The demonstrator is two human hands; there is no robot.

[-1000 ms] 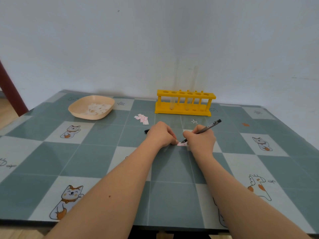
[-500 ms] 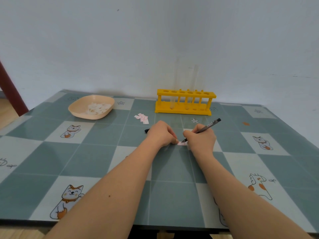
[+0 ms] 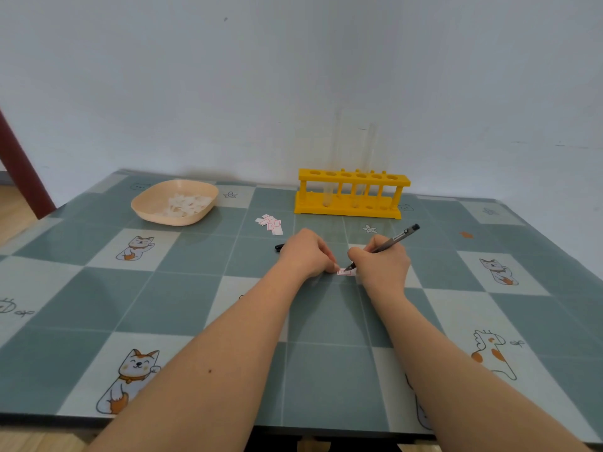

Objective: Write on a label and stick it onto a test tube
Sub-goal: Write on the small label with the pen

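Your left hand (image 3: 305, 256) pins the label (image 3: 344, 272) flat mid-tabletop (image 3: 182, 298), fingertips curled on its left edge; your right hand (image 3: 381, 264), closed around the pen (image 3: 388, 244), sets its tip on it

A small red-bordered white label (image 3: 344, 272) lies flat, well in front of the yellow rack (image 3: 350, 194), where two clear test tubes (image 3: 330, 177) stand upright.

Table covering (image 3: 182, 298): smooth, slightly sheened vinyl-like sheet printed with checks and cats. Rack (image 3: 352, 194) at 12 o'clock: matt yellow plastic, holding clear glass-like test tubes (image 3: 368, 158). Dish (image 3: 153, 203) at 10 o'clock: matt peach plastic. Label (image 3: 344, 272) at centre: white paper, red border. Pen (image 3: 388, 245): dark, smooth plastic. Wall (image 3: 228, 76): matt, painted.
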